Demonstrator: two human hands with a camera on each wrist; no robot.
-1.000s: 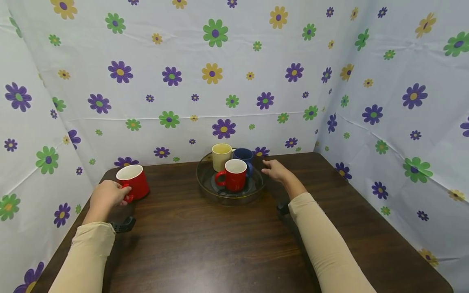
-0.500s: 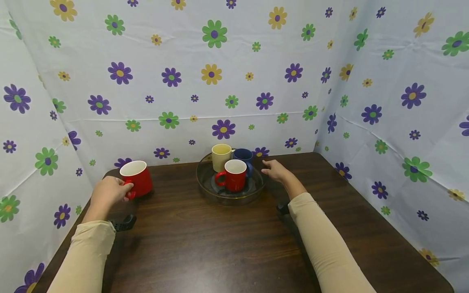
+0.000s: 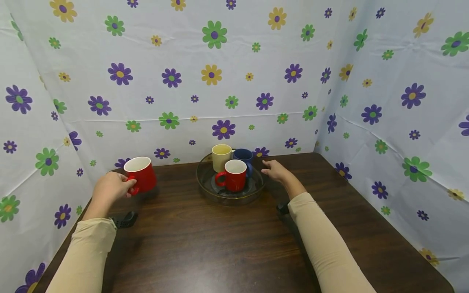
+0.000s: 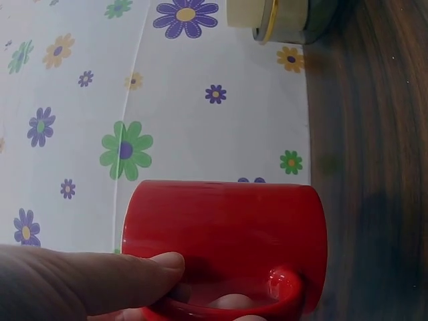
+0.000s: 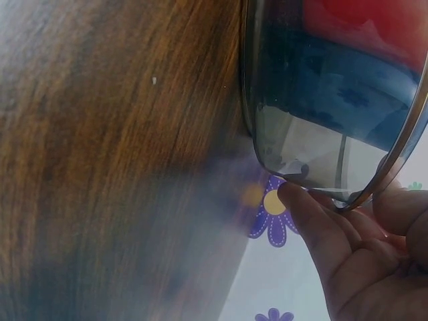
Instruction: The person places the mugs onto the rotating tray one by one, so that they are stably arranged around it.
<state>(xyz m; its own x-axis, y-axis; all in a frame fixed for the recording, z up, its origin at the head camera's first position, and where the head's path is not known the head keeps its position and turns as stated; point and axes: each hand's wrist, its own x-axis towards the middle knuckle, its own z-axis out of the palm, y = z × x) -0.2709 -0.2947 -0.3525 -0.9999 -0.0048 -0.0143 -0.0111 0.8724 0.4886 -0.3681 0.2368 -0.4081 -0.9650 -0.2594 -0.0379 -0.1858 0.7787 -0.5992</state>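
Observation:
My left hand [image 3: 111, 189] grips a red mug [image 3: 144, 175] with a white inside by its handle, at the left of the table. The left wrist view shows the thumb [image 4: 144, 277] on top of the handle and fingertips through its loop. The mug is upright and seems raised slightly off the wood. At the back centre, a clear glass bowl [image 3: 229, 201] holds a yellow mug [image 3: 221, 158], a blue mug [image 3: 243, 155] and another red mug [image 3: 235, 179]. My right hand [image 5: 364, 254] holds the bowl's right side, thumb at the rim and fingers against the outer wall.
The dark wooden table [image 3: 205, 240] runs toward me, with its back edge close to a flowered white cloth [image 3: 146, 81]. More of the cloth hangs along both sides.
My left hand has carried the red mug a little up and to the right. The right hand and the bowl with its mugs have stayed put.

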